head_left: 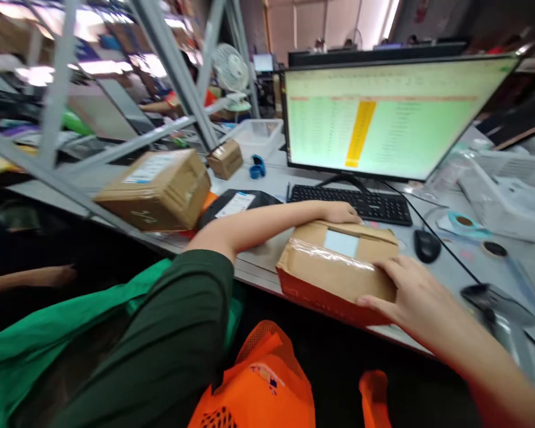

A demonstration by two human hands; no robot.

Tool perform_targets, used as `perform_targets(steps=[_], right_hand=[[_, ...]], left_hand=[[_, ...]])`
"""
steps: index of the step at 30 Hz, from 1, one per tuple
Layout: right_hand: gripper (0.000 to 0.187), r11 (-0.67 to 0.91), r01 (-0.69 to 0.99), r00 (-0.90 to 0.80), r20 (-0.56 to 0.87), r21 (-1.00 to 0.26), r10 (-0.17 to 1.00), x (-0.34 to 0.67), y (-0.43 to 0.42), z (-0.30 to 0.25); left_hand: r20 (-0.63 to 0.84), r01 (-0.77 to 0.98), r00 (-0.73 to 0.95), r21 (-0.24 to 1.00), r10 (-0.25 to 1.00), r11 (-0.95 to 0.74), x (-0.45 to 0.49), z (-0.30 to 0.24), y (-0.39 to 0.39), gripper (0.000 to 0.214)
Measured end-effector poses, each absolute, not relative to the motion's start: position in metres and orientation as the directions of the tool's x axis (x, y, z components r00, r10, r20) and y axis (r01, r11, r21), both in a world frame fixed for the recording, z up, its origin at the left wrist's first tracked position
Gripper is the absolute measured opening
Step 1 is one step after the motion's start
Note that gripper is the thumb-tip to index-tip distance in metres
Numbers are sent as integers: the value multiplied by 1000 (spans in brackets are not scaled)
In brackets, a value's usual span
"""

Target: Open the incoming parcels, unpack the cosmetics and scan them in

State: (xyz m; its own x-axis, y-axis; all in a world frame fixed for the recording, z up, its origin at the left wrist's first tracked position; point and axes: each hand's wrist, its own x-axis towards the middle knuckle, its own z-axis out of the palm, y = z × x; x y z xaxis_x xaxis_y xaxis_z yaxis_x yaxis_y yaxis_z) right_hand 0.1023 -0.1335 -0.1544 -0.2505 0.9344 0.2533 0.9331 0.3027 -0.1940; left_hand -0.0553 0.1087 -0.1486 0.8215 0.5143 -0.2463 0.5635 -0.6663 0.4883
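Observation:
A brown cardboard box (334,258) with a pale label on top and shiny tape along it rests at the desk's front edge. Its near side looks red. My left hand (340,212), at the end of an arm in a dark green sleeve, holds the box's far edge; its fingertips are partly hidden. At the near right corner my right hand (399,285) grips the box, thumb toward the near side and fingers over the top. Beyond the box stand a black keyboard (378,205) and a monitor (383,119) showing a spreadsheet; a black mouse (427,245) lies to the right.
Left of my forearm are a black parcel (223,205), a larger taped carton (156,187) and a small carton (225,159) near a grey metal frame (169,65). Tape rolls (463,222) and a plastic basket (508,190) sit right. Another person's arm (31,278) shows at left.

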Motion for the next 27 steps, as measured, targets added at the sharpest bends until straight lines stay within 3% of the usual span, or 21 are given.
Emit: perform_targets(steps=[5, 7, 10, 13, 17, 19, 21, 23, 25, 27], right_hand=[[47, 379, 924, -360, 228, -44, 904, 104, -116, -148], [46, 470, 882, -450, 322, 14, 833, 103, -121, -143], [26, 600, 785, -598, 445, 156, 667, 96, -145, -131], [20, 630, 720, -678, 485, 290, 552, 80, -177, -127], [18, 615, 726, -675, 485, 307, 556, 57, -219, -147], [25, 601, 759, -638, 474, 251, 607, 53, -232, -152], [34, 599, 792, -591, 389, 115, 706, 58, -233, -143], [39, 605, 784, -578, 194, -138, 793, 74, -218, -123], [43, 554, 711, -605, 23, -434, 796, 94, -189, -102], [47, 500, 657, -577, 49, -564, 815, 106, -154, -93]], left_hand=[[-155, 528, 836, 491, 527, -693, -65, -134, 103, 37], [-107, 529, 827, 485, 553, -697, -72, -126, 93, 34], [-22, 560, 784, 456, 621, -691, -86, -112, 69, 29], [52, 584, 750, 415, 659, -698, -98, -99, 47, 29], [104, 558, 776, 344, 622, -755, -101, -83, 44, 27], [117, 507, 817, 321, 565, -800, -99, -79, 46, 21], [173, 411, 861, 316, 477, -855, -101, -81, 42, 25], [312, 238, 888, 319, 338, -918, -116, -91, 32, 30], [358, 29, 917, 382, 177, -924, -142, -108, 19, 30], [287, -1, 945, 481, 156, -876, -170, -124, 3, 26]])
